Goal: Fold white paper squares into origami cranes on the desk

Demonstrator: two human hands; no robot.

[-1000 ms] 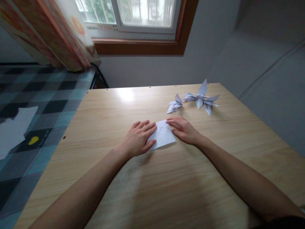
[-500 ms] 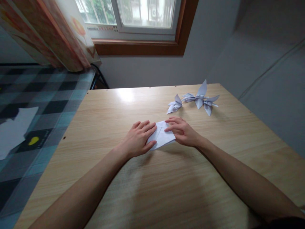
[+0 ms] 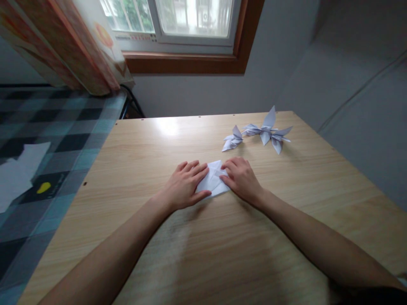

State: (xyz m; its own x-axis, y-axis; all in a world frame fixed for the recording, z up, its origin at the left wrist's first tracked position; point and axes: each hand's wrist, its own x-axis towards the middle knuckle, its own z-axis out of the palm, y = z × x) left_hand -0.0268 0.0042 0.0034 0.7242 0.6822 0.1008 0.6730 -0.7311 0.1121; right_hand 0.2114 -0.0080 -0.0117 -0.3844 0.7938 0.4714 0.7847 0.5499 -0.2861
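Left hand (image 3: 184,185) lies palm-down on folded paper (image 3: 213,181).

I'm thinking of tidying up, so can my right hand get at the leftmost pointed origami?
Probably yes: that origami sits just beyond your right hand, with nothing visible in the way. The hand would likely have to leave the paper first.

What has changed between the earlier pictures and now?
The right hand has shifted slightly left and toward the wearer, its thumb now farther over the white paper, whose right side seems turned inward. The left hand stays flat on the paper; the folded paper shapes stay put.
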